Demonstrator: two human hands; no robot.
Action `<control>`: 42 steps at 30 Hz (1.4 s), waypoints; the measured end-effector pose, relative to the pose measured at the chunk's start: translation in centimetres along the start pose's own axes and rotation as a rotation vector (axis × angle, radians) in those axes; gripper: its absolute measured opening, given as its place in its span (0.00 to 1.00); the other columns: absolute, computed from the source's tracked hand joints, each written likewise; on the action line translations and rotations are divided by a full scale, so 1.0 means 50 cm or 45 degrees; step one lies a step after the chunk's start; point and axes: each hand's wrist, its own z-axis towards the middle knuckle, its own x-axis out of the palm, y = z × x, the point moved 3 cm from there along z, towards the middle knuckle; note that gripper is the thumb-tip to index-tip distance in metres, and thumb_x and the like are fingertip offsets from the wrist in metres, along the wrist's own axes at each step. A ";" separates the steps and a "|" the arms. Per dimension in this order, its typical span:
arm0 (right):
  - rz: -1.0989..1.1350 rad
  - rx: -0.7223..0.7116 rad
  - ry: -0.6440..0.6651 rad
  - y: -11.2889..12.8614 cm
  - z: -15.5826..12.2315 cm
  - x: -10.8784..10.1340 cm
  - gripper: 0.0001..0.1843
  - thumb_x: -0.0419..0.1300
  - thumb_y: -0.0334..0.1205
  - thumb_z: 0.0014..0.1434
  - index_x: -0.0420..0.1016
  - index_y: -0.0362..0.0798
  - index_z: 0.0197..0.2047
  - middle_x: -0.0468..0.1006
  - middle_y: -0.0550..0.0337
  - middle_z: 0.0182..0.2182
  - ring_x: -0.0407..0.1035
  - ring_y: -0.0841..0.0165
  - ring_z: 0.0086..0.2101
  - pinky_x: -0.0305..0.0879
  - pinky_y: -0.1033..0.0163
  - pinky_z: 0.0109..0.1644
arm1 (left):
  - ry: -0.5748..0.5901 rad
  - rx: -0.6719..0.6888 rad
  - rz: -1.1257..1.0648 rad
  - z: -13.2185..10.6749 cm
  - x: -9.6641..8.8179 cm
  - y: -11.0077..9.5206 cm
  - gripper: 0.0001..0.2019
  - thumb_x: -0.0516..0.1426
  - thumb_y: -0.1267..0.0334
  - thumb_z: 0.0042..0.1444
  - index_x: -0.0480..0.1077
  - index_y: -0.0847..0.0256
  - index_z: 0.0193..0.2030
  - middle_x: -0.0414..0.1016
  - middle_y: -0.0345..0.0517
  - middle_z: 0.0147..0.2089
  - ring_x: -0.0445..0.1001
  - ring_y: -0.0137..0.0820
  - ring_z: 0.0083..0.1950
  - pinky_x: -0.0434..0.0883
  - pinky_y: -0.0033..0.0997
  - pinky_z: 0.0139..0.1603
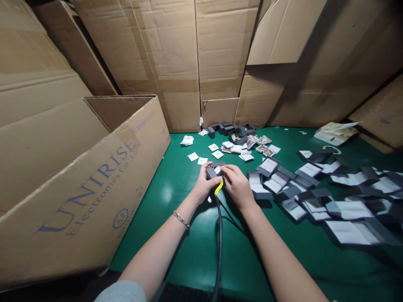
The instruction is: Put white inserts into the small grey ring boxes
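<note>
Over the middle of the green table, my left hand (203, 183) is wrapped round a small dark grey box (211, 172), thumb on its near side. My right hand (234, 180) meets it from the right, fingertips pinched at a small white piece (217, 170) in the box. What that piece is, I cannot make out. Just below the fingers runs a black cable (219, 235) with a yellow band (219, 187) at its upper end. Where the cable's tip goes is hidden by the hands.
At left stands a large open cardboard carton (94, 201). Several open grey boxes with white linings (349, 209) spread over the right side. White square cards (193, 157) and a pile of dark boxes (239, 132) lie behind my hands. Cardboard sheets (176, 63) wall the back.
</note>
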 end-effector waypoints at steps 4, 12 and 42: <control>0.004 -0.016 0.005 0.006 -0.002 0.003 0.17 0.49 0.38 0.60 0.71 0.51 0.50 0.71 0.50 0.43 0.67 0.61 0.45 0.67 0.53 0.51 | 0.003 -0.039 -0.066 -0.002 0.005 -0.003 0.34 0.66 0.66 0.37 0.57 0.56 0.52 0.70 0.42 0.45 0.70 0.31 0.44 0.64 0.33 0.50; -0.074 -0.097 0.030 0.012 -0.005 0.007 0.18 0.49 0.37 0.59 0.72 0.52 0.50 0.68 0.48 0.48 0.64 0.59 0.48 0.65 0.51 0.52 | 0.004 -0.071 -0.166 -0.008 0.015 -0.015 0.35 0.67 0.65 0.35 0.57 0.55 0.51 0.69 0.42 0.45 0.70 0.31 0.44 0.65 0.31 0.47; -0.384 -0.058 -0.085 0.039 -0.006 -0.001 0.12 0.53 0.31 0.54 0.73 0.49 0.41 0.71 0.52 0.42 0.62 0.63 0.38 0.63 0.61 0.39 | 0.122 -0.037 0.052 -0.010 0.014 -0.007 0.33 0.64 0.66 0.40 0.56 0.57 0.53 0.68 0.42 0.43 0.69 0.29 0.40 0.66 0.27 0.41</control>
